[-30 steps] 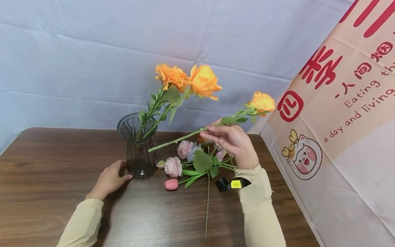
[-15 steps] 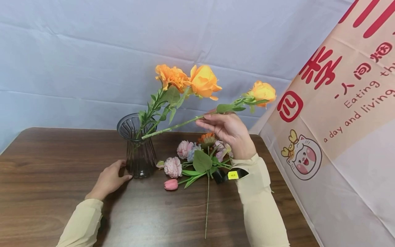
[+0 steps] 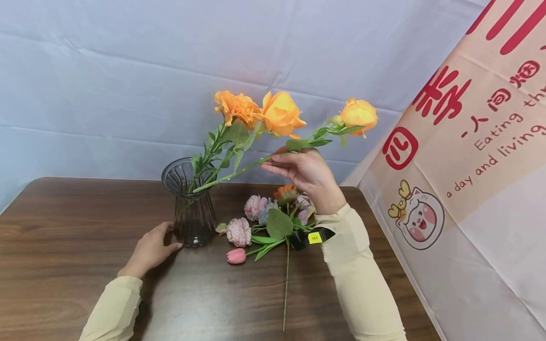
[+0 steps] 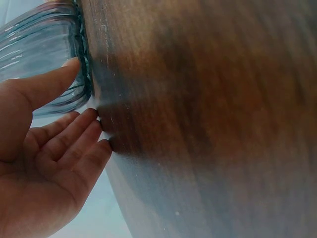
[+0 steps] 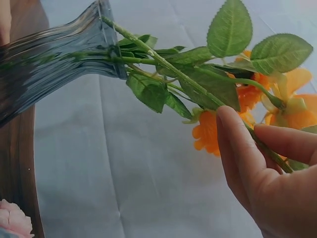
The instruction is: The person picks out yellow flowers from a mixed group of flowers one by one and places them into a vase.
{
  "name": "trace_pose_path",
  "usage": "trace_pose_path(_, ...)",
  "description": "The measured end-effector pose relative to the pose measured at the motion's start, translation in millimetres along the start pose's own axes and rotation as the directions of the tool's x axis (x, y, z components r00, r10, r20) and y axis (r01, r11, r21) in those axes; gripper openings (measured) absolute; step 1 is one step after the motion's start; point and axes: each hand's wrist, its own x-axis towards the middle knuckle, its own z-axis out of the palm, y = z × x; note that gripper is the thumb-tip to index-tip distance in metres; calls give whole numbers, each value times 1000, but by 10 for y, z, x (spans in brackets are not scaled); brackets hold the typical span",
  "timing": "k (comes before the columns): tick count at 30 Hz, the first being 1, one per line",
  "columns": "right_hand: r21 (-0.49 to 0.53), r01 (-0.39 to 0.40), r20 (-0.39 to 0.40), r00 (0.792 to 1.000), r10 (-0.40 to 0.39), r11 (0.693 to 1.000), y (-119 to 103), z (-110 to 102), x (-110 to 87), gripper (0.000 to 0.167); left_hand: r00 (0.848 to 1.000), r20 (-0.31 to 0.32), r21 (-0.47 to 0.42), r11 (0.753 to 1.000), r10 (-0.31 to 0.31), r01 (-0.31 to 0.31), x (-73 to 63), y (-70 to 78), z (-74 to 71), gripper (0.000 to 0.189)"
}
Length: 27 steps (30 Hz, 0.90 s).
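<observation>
My right hand [image 3: 304, 173] pinches the stem of a yellow-orange rose [image 3: 359, 115] between thumb and fingers. The stem slants down to the left, and its cut end is at the mouth of the grey ribbed glass vase [image 3: 194, 218]. In the right wrist view the stem [image 5: 185, 79] crosses the vase's rim; whether it touches the glass I cannot tell. Two orange blooms stand in the vase: a ruffled flower [image 3: 237, 108] and a larger rose [image 3: 281, 113]. My left hand [image 3: 150, 248] is at the vase's base, thumb against the glass and fingers loosely extended in the left wrist view.
Loose flowers lie on the brown wooden table [image 3: 204, 293] right of the vase, among them a pink tulip [image 3: 236, 256], a pale pink bloom [image 3: 239, 232] and an orange one [image 3: 286, 193]. One thin stem [image 3: 286, 293] points toward the front. A pale cloth [image 3: 128, 94] hangs behind.
My right hand has moved left and up with the rose; the stem's end has come from right of the vase to its mouth. The left hand has stayed in place.
</observation>
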Motion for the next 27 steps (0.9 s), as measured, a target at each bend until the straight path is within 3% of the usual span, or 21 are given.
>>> trace_pose_path(10,-110,44,-1,999,-45,993,49,120,51,27,1000,-2,-1,1000,8,-8,-7,6,-6,53)
trace_pose_path(16,-137,31,-52,998,-38,990,93,202,79,22,1000,-5,-2,1000,12,-12,-9,9,-8,53)
trace_pose_path(27,-197,26,-35,999,-34,980,134,273,118,21,1000,-6,-6,1000,11,-11,-18,27,-16,53)
